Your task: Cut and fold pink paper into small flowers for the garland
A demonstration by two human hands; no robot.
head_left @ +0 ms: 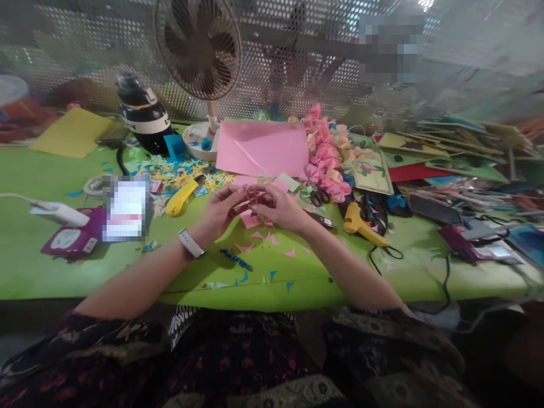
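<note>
Above the middle of the green table, my left hand [223, 209] and my right hand [278, 207] meet at their fingertips. Both pinch a small pink paper piece [254, 196], partly hidden by the fingers; its exact shape is blurred. Under the hands lie pink paper squares [249, 220], and small pink offcuts [270, 238] are scattered just in front. A large pink sheet [263, 148] rests behind them. To its right is a heap of folded pink and peach paper flowers [325, 153]. Scissors [318, 195] lie beyond my right hand.
Left of my hands are a yellow cutter [185, 195], a lit phone [126, 209] and a black bottle [142, 116]. A fan [198, 45] stands behind. On the right, a yellow glue gun [363, 224] trails a cord; paper stacks [450, 144] lie farther off.
</note>
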